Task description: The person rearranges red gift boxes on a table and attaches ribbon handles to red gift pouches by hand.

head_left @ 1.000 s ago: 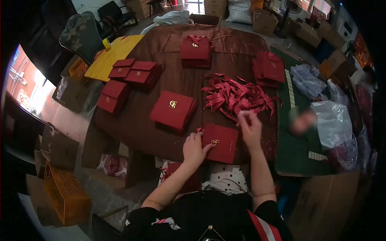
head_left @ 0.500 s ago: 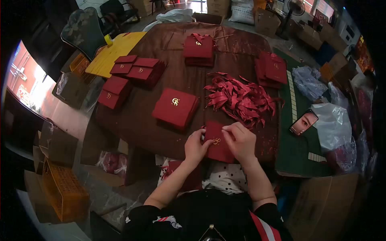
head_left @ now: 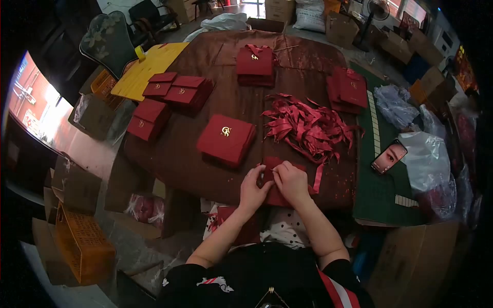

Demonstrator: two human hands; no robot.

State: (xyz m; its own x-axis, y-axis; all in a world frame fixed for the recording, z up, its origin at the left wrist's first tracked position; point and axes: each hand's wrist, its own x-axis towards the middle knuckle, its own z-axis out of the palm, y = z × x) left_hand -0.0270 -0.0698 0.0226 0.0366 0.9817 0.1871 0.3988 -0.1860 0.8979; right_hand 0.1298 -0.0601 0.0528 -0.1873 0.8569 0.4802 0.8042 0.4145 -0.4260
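A small dark red paper bag (head_left: 277, 198) lies flat at the table's near edge, mostly covered by my hands. My left hand (head_left: 252, 190) grips its left side, thumb on top. Closed in a pinch, my right hand (head_left: 291, 183) meets the left fingertips near the bag's upper part; what it pinches is too small to make out. A loose end of red ribbon (head_left: 318, 178) shows just right of my right hand. Beyond it lies a tangled heap of red ribbons (head_left: 308, 128). A stack of red bags with a gold logo (head_left: 226, 141) sits to the upper left.
More red bag stacks stand at the table's left (head_left: 187, 92), far side (head_left: 255, 64) and right (head_left: 347, 91). On a green board (head_left: 382, 205) at right lie a phone (head_left: 389, 156) and clear plastic bags (head_left: 425, 159). An orange crate (head_left: 84, 244) and cardboard boxes surround the table.
My right hand has moved left and inward, closer to my left hand over the bag. The gold logo on this bag is now covered, and a ribbon end shows beside my right hand.
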